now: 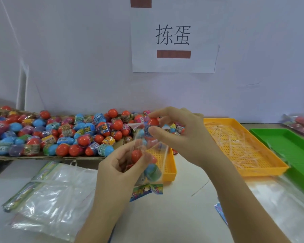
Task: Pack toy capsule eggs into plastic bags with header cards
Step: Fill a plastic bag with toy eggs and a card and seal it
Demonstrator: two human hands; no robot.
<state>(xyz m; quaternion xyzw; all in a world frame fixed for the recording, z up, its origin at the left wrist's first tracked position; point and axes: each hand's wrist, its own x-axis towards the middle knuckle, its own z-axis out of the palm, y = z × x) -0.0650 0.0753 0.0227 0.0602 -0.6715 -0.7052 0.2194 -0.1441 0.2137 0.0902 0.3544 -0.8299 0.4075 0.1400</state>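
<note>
The step in hand looks to be dropping one more egg point(152, 122) into the bag point(161, 149) at frame centre. To do it well, the left hand point(119, 172) should keep the mouth spread and facing up while the right hand point(181, 135) lowers the egg straight in before letting go. The left fingers curl round the bag's filled belly; the right fingers pinch the egg. The egg is red-capped with a printed band. The clear bag already holds red and blue eggs, its header card point(146, 189) hanging below.

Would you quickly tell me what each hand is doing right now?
Left hand: grips the plastic bag, eggs already inside.
Right hand: pinches a red-topped capsule egg at the bag's mouth.
</note>
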